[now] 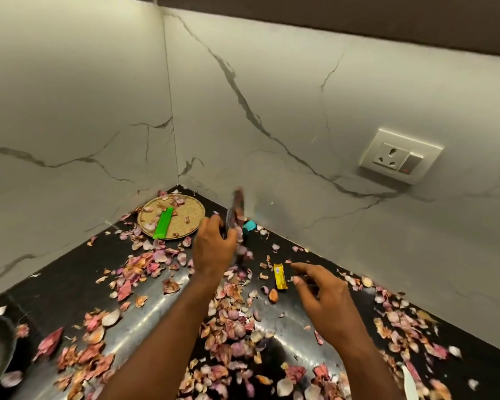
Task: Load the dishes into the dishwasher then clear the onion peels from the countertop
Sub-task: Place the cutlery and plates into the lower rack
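The peel-clearing half of the task looks barely begun: onion peels lie thick across the black counter, from the corner by the marble wall down to the near edge, and no dishwasher or loaded dishes are in view, so that half cannot be judged. The left hand is raised over the middle of the counter, its fingers curled round a thin, dark, blurred thing with peel on it; what it is I cannot tell. The right hand hovers low beside a small yellow wrapper, fingers spread and relaxed, holding nothing. The peels are papery, curled flakes, pink to tan; the counter is polished stone, glossy enough to mirror light. In the corner sits a round woven tray bearing a flat green packet and more peels.
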`<state>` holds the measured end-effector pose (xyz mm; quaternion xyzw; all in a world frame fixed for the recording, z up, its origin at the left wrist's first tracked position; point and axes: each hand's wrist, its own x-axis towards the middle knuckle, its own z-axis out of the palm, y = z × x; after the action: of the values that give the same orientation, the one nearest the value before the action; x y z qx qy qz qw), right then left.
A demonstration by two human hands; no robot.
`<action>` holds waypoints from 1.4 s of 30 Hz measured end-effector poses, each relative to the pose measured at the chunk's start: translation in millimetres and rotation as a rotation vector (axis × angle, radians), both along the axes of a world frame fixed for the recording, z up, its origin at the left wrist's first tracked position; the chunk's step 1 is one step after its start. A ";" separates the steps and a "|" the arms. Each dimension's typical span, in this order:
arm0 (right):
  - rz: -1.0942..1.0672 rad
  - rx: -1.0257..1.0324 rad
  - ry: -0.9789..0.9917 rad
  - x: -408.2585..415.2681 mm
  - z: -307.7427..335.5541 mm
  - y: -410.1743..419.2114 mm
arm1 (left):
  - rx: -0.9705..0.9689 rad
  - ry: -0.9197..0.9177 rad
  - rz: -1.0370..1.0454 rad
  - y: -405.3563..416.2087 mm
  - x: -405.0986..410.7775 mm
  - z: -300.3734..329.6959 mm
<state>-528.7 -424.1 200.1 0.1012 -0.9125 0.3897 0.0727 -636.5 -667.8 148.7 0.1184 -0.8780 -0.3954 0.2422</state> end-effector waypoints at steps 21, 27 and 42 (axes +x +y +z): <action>-0.103 0.428 -0.145 2.8 5.5 -27.2 | 0.112 -0.013 -0.372 -34.1 23.4 5.0; -0.162 0.478 -0.268 -15.7 17.8 -32.6 | 0.826 -0.345 0.210 -88.0 -18.5 -35.9; -0.301 0.281 -0.385 -21.9 9.5 -22.5 | 1.165 -0.339 0.318 -114.7 -82.1 -61.4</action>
<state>-550.7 -446.6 209.6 -0.1024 -0.9594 0.2561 -0.0596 -718.6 -782.4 87.3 0.4210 -0.5164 -0.7439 0.0513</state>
